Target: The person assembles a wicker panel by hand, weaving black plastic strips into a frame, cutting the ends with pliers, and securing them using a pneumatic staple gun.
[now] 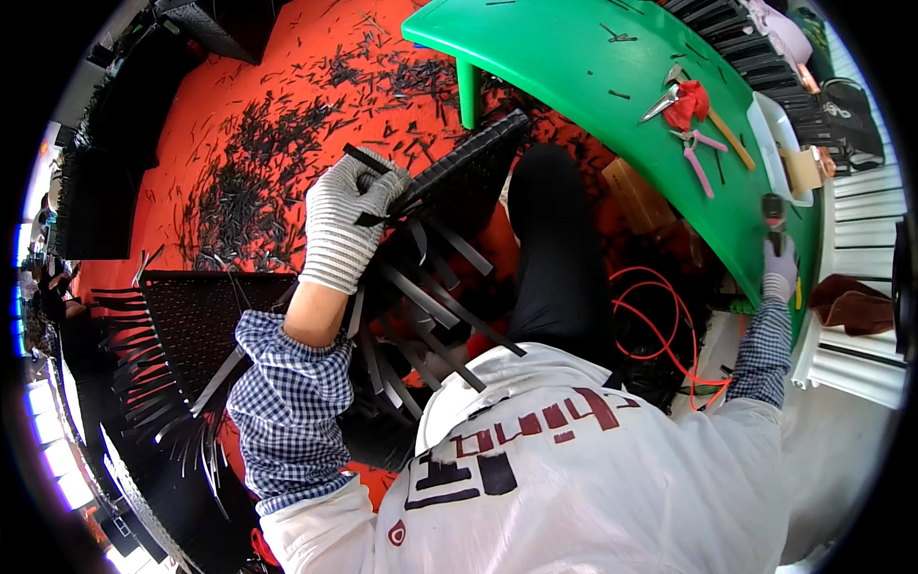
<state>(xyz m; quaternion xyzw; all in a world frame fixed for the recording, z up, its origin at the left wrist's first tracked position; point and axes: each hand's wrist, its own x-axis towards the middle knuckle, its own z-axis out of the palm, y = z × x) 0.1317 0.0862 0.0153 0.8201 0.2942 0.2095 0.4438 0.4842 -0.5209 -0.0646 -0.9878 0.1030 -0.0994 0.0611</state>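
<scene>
My left hand (349, 210), in a grey-and-white striped glove, is closed at the near end of a black woven panel (469, 158). A short black strip (366, 158) sticks out between its fingers. Several loose flat strips (421, 298) hang from the panel below this hand, beside my dark-trousered leg. Far to the right, over the green table's edge, my gloved right hand (779, 268) is closed on a dark hand tool (774, 212). Its kind is too small to make out.
On the green table (564, 57) lie pink-handled pliers (701, 158), pointed snips (662, 103), a red cloth (688, 103) and a white tray (768, 134). A red hose (660, 277) loops below it. Black offcuts (253, 182) litter the red floor. Another woven piece (206, 316) stands left.
</scene>
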